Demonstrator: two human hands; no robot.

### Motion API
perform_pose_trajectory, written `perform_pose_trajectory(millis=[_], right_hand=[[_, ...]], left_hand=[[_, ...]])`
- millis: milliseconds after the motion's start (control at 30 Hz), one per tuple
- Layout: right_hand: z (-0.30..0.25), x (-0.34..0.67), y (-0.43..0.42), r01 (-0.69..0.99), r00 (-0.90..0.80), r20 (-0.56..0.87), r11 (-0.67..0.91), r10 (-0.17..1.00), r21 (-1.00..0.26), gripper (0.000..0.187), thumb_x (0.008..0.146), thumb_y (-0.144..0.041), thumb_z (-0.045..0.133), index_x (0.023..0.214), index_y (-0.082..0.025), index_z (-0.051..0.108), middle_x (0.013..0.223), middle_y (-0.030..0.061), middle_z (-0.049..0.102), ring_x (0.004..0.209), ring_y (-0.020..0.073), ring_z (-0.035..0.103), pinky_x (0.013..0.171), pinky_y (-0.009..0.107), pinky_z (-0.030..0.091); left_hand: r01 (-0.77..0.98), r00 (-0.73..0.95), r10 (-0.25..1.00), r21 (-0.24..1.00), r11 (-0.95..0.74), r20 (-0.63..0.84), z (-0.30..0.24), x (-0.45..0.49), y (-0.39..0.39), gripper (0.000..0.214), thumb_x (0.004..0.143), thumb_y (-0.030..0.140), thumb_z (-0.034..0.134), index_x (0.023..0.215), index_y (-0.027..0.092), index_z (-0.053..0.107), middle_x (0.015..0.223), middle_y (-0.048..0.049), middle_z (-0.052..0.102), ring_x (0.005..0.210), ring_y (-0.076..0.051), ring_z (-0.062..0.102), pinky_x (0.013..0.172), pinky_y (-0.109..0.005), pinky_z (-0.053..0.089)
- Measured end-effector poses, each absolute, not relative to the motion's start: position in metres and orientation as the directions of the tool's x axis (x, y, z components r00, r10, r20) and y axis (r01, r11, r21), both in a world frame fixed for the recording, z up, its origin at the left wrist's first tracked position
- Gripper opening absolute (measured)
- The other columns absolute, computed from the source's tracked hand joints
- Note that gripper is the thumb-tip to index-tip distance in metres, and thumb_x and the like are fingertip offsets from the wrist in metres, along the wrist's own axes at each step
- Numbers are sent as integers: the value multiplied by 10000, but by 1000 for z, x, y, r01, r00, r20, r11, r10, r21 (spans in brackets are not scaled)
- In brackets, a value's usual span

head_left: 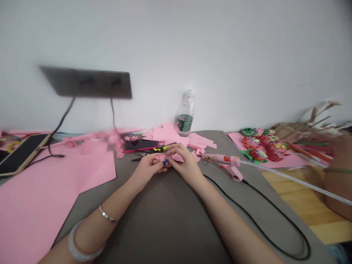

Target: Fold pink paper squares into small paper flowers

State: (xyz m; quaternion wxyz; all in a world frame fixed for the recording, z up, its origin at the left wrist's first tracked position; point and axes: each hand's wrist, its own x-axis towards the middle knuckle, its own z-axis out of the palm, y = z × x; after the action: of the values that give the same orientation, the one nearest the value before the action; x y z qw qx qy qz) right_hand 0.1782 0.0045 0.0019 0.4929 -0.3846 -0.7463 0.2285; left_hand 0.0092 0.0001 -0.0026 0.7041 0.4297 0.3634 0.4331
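Over the grey mat, my left hand and my right hand meet, both pinching a small piece of pink paper between them. Fingers cover much of the piece, so its full shape is hidden. Right behind the hands lie scissors with yellow-and-black handles. Cut pieces of pink paper are scattered beyond my right hand. To its right rests a pink glue gun, a long clear glue stick sticking out of its back.
A plastic bottle stands by the wall. Pink paper sheets cover the left, with a phone there and another phone behind my hands. Colourful paper flowers lie right, near another person's arm. The glue gun's black cord loops across the mat.
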Motion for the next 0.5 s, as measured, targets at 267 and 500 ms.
perform_pose_trajectory(millis=[267, 500], right_hand=[[7, 178, 3, 335, -214, 562, 600, 799, -726, 166, 805, -52, 582, 837, -213, 610, 953, 64, 606, 943, 216, 595, 842, 372, 487], [4, 179, 3, 326, -231, 518, 568, 823, -756, 136, 819, -80, 590, 843, -212, 610, 974, 67, 595, 960, 214, 588, 866, 380, 478]], left_hand=[[-300, 342, 926, 916, 266, -157, 6, 10, -2, 329, 696, 328, 798, 959, 138, 744, 936, -96, 758, 864, -192, 704, 723, -259, 563], [-233, 329, 936, 949, 212, -128, -2, 9, 0, 322, 732, 329, 763, 1002, 154, 743, 925, -87, 743, 860, -195, 696, 712, -272, 575]])
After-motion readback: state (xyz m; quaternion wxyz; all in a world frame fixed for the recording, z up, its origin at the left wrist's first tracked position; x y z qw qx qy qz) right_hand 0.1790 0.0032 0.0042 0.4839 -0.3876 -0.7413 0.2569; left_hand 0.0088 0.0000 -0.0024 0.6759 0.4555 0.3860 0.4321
